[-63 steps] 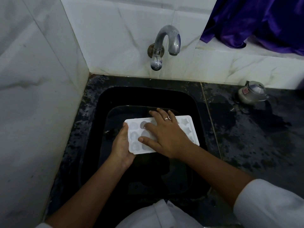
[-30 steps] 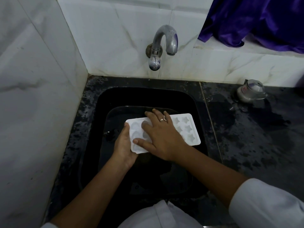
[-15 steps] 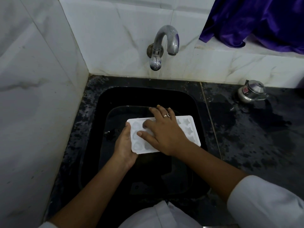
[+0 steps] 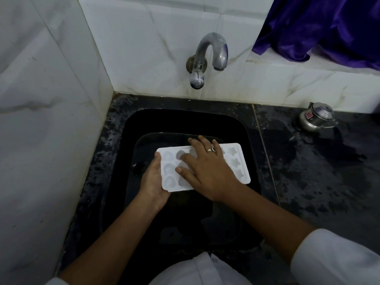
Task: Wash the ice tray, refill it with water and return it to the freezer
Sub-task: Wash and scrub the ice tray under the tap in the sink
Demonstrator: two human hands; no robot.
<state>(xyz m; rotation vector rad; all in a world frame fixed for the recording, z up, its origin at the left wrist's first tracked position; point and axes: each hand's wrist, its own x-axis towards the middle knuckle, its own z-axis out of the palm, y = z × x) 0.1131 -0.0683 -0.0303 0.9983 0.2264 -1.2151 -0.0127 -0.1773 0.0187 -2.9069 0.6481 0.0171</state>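
Now | left hand (image 4: pixel 153 182) grips ice tray (image 4: pixel 236 161) end | right hand (image 4: pixel 207 169) flat on it | steel pot (image 4: pixel 315 118): red label (image 4: pixel 309 115) unreadable

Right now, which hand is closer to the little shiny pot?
Right. The right hand rests on the ice tray, nearer the shiny pot on the counter; the left hand grips the tray's other end, farther away.

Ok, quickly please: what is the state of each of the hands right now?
Left hand: holds the left end of the ice tray, thumb on its rim.
Right hand: open, fingers spread flat on the ice tray.
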